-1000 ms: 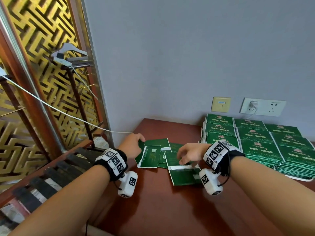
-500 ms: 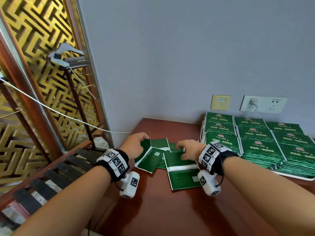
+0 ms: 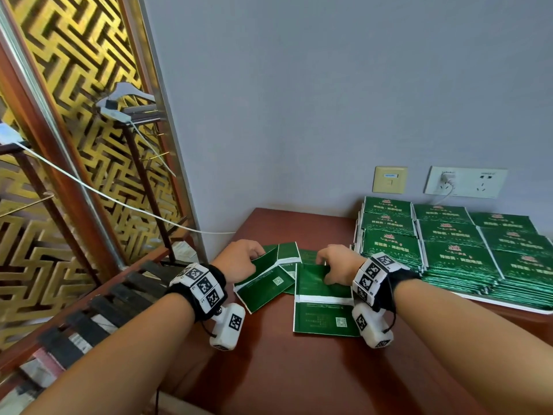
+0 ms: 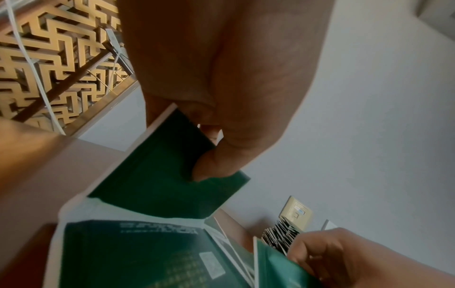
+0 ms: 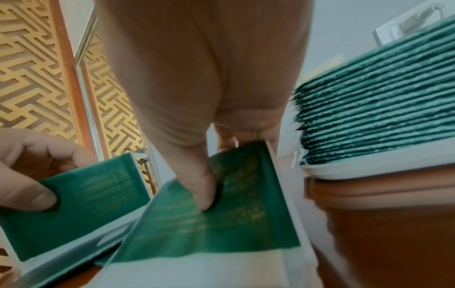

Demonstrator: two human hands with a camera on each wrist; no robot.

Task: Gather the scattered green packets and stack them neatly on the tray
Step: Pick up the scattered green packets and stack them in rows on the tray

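Green foil packets lie loose and overlapping on the dark red bench (image 3: 269, 369), near its left corner by the wall. The left hand (image 3: 239, 260) has its grip closed on 1 packet (image 3: 263, 283), thumb on top and fingers beneath its far end, so the near end droops toward the wood; the left wrist view shows that pinch plainly. The right hand (image 3: 338, 265) pinches the far end of a second packet (image 3: 324, 304), which lies closest to the person. Both hands hold the far ends, probably so the packets can be drawn together and squared before being carried over.

More loose packets (image 3: 288, 253) sit between the 2 hands. The white tray (image 3: 508, 307) stands just to the right, touching the wall side of the bench, already loaded with neat stacked packets (image 3: 449, 235) in rows.

The bench edge lies close on the left, so a packet slid that way could fall. Open wood in front of the person gives room to gather; the path rightward to the tray looks unobstructed.
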